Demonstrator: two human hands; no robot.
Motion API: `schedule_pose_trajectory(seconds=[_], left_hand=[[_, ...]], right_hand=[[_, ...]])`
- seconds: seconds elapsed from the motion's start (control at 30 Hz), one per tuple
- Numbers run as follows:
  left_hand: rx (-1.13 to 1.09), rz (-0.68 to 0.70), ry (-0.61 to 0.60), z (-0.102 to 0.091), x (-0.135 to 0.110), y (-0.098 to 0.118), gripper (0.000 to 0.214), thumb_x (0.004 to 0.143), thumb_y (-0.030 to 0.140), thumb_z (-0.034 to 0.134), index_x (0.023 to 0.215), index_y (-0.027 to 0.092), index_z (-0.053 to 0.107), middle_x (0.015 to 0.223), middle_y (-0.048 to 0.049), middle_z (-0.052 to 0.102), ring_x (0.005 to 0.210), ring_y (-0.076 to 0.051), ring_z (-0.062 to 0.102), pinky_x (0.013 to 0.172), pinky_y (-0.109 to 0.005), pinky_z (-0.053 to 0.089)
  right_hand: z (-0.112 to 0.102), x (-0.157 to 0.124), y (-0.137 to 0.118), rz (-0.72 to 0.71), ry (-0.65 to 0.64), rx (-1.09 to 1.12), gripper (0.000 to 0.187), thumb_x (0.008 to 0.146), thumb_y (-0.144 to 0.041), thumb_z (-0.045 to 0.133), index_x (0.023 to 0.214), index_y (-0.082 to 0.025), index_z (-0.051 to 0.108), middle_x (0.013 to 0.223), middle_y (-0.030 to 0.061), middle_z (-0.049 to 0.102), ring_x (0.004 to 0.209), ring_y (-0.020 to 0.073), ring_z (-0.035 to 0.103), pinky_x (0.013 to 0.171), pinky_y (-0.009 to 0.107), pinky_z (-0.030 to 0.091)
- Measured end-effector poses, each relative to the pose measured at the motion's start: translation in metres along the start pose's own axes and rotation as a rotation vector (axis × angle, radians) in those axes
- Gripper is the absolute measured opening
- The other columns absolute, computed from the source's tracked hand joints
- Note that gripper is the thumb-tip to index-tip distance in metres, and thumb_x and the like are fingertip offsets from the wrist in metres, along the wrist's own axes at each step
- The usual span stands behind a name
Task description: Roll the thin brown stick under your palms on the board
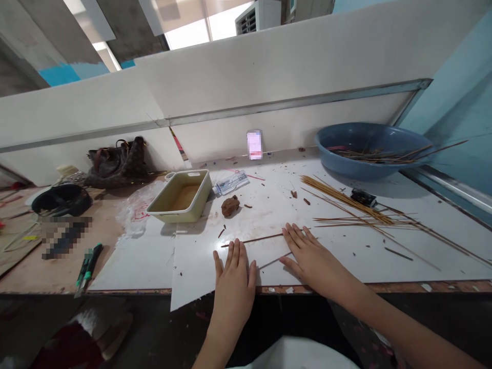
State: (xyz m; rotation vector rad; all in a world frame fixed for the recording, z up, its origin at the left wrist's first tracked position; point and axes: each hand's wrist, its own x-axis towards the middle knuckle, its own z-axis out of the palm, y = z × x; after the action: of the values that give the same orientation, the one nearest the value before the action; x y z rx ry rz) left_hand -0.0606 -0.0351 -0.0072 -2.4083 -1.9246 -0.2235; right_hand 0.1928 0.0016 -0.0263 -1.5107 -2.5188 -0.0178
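Observation:
My left hand [233, 274] lies flat, fingers out, on the white sheet [200, 256] near the table's front edge. Just to its right, my right hand [307, 253] also lies flat with its fingers spread. A thin stick coated in brown paste [253, 239] runs under the fingertips of both hands. A second bare stick [273, 262] shows between the two hands. A lump of brown paste [230, 205] sits a little beyond the hands. A loose pile of thin bamboo sticks [357, 207] spreads out on the right.
A cream rectangular tray [182, 197] stands left of the lump. A blue basin [369, 148] holding sticks sits at the back right. A brown handbag [117, 163], a black bowl [61, 200] and green-handled tools [88, 264] lie at the left. A phone [254, 144] leans on the back wall.

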Motion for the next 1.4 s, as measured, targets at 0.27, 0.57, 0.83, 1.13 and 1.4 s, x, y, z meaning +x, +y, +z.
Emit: schedule_pose_trajectory(seconds=[0.27,0.57,0.83,1.13,1.4], left_hand=[[-0.009,0.022,0.018,-0.007,0.008,0.007,0.055,0.113,0.029,0.033,0.164,0.011,0.045,0.171,-0.0172,0.043,0.162,-0.032,0.036,0.132,-0.068,0.024],[-0.062,0.043,0.014,0.001,0.018,0.020,0.056,0.113,0.031,0.035,0.163,0.009,0.046,0.170,-0.0160,0.046,0.162,-0.031,0.037,0.134,-0.065,0.022],[-0.044,0.042,0.006,0.003,0.015,0.019,0.056,0.111,0.029,0.036,0.163,0.010,0.046,0.170,-0.0166,0.045,0.162,-0.032,0.037,0.133,-0.067,0.023],[-0.045,0.012,-0.011,-0.002,0.008,0.025,0.058,0.112,0.032,0.036,0.165,0.008,0.043,0.171,-0.0173,0.042,0.162,-0.032,0.036,0.133,-0.068,0.021],[-0.033,0.024,-0.039,-0.001,0.019,0.016,0.058,0.113,0.032,0.035,0.165,0.009,0.042,0.172,-0.0156,0.041,0.163,-0.032,0.034,0.132,-0.070,0.022]], right_hand=[[-0.008,0.003,-0.012,-0.055,0.078,0.022,0.086,0.113,-0.060,0.032,0.173,-0.002,0.008,0.172,0.0277,0.033,0.162,0.0354,0.032,0.131,0.058,0.031],[0.013,0.003,-0.023,-0.028,0.060,0.044,0.090,0.111,-0.064,0.033,0.173,-0.001,0.012,0.172,0.0284,0.032,0.161,0.0363,0.034,0.130,0.056,0.035],[0.006,0.005,-0.023,-0.024,-0.024,0.017,0.090,0.112,-0.064,0.028,0.162,0.010,0.038,0.169,0.0330,0.034,0.160,0.0388,0.036,0.131,0.054,0.034],[0.016,-0.005,-0.025,-0.011,0.059,0.035,0.093,0.110,-0.065,0.036,0.172,0.001,0.015,0.172,0.0293,0.032,0.163,0.0368,0.030,0.131,0.056,0.033],[0.009,0.007,-0.019,-0.036,0.034,0.003,0.091,0.112,-0.067,0.026,0.164,0.006,0.036,0.168,0.0318,0.039,0.161,0.0375,0.035,0.131,0.057,0.031]])
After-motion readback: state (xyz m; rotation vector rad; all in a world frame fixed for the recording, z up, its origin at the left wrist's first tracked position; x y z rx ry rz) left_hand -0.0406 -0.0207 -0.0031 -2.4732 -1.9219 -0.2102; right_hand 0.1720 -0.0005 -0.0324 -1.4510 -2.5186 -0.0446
